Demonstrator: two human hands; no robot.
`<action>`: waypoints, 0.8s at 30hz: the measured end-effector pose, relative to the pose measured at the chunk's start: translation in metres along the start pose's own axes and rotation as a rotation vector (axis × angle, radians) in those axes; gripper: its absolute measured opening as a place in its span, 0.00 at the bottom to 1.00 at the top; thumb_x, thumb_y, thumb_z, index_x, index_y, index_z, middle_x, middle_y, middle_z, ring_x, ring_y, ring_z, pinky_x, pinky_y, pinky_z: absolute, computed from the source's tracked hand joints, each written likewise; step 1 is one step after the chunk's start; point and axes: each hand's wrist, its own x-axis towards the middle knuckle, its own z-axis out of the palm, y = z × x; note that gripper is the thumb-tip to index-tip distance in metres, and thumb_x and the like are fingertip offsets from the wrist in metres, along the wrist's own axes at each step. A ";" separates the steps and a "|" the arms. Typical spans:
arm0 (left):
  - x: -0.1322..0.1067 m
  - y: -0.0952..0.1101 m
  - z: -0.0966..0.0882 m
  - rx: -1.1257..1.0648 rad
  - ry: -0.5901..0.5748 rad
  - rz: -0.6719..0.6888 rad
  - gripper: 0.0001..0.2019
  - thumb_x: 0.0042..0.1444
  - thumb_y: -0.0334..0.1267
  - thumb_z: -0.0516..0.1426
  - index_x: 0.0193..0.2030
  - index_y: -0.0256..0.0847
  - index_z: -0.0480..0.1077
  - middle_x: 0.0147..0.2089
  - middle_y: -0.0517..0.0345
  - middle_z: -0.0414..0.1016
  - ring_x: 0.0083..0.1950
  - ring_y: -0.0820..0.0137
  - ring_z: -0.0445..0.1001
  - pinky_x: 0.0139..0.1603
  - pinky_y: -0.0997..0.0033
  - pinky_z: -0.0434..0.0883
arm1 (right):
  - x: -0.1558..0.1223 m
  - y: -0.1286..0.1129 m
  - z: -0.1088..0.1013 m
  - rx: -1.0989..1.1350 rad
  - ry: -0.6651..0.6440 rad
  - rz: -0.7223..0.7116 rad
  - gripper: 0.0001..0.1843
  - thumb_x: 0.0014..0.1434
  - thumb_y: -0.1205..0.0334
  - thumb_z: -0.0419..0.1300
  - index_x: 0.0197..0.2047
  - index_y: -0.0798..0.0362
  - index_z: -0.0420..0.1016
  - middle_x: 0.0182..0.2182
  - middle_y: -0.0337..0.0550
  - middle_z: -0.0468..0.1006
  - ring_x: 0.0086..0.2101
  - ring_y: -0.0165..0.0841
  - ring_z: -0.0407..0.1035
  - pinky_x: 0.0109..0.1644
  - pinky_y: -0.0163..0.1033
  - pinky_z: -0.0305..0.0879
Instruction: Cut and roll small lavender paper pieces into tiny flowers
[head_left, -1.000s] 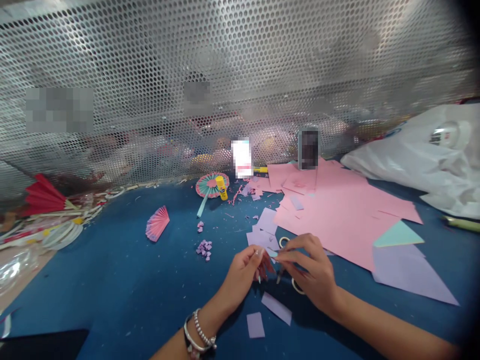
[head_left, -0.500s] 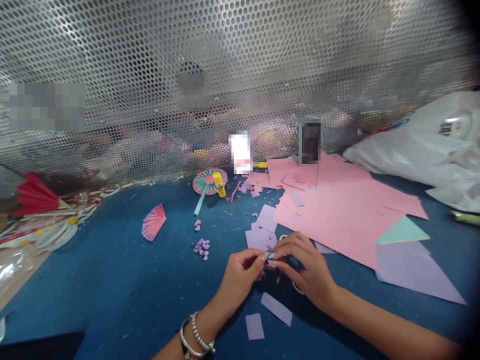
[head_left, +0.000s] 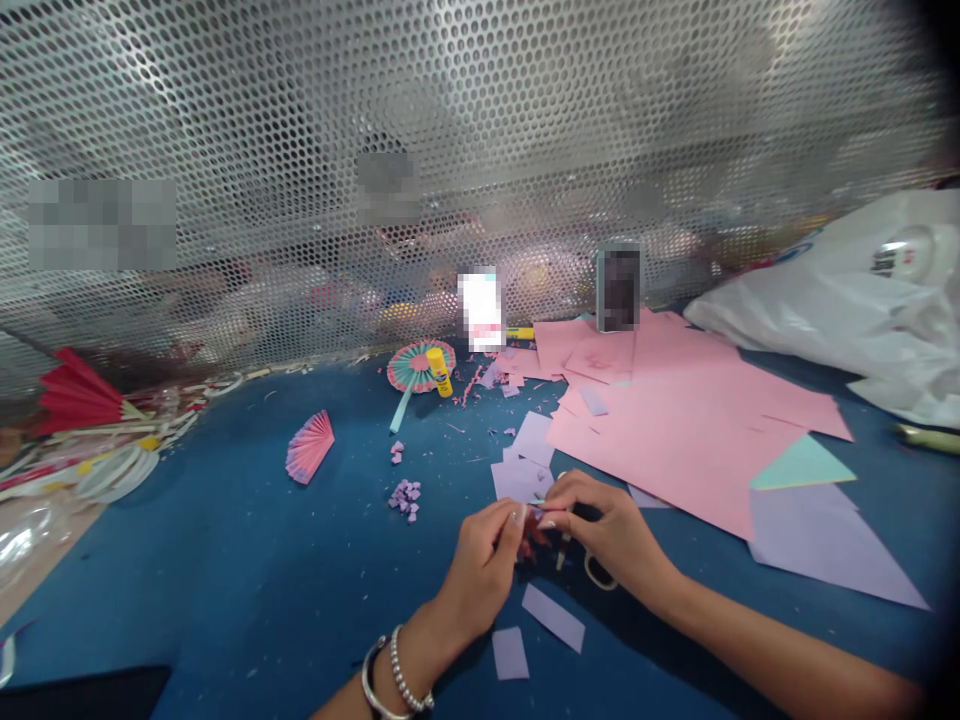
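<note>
My left hand [head_left: 481,560] and my right hand [head_left: 609,522] meet over the table, thumbs and forefingers pinched on a small piece of purple paper [head_left: 536,511]. The fingertips hide most of it. Under my right hand lie scissors with a cream handle loop [head_left: 598,573]. Purple sheets [head_left: 517,480] are just beyond the fingers. Nearer me rest a purple paper strip [head_left: 554,618] and a purple paper rectangle [head_left: 511,653]. A pile of tiny folded purple pieces [head_left: 405,498] sits to the left, with a pink pleated paper fan [head_left: 310,449] farther left.
A round teal-and-pink paper fan [head_left: 409,368] and a yellow glue stick [head_left: 439,373] stand near the perforated metal panel [head_left: 300,150]. Large pink sheets [head_left: 675,420] cover the right side, beside a white plastic bag [head_left: 817,290]. A red fan [head_left: 79,392] lies at far left.
The fingers have shifted on the small paper, which shows less now. My right hand has turned slightly, uncovering more of the scissors' handle. The surrounding things stay put.
</note>
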 end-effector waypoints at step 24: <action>-0.006 -0.008 0.000 0.446 0.036 0.126 0.15 0.62 0.37 0.45 0.24 0.39 0.58 0.23 0.62 0.60 0.24 0.74 0.58 0.27 0.73 0.53 | -0.003 0.000 0.001 -0.040 -0.147 0.071 0.10 0.53 0.57 0.62 0.24 0.52 0.77 0.23 0.38 0.74 0.27 0.30 0.68 0.33 0.36 0.63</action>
